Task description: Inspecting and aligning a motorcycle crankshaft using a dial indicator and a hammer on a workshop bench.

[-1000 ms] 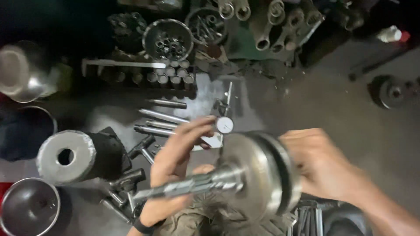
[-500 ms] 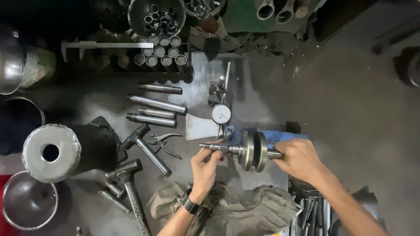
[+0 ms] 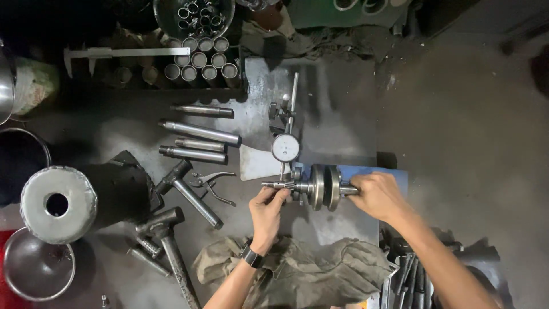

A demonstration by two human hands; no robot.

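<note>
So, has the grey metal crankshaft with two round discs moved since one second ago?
Yes. The grey metal crankshaft with two round discs has moved down and away from the camera, and now sits just below the round white dial gauge.

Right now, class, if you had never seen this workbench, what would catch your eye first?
At the centre, the left hand and right hand hold a crankshaft by its two shaft ends, level, just below a round white dial gauge. At far left a big metal cylinder with a hole in its face lies on its side. Steel rods lie in a row above two hammers.
</note>
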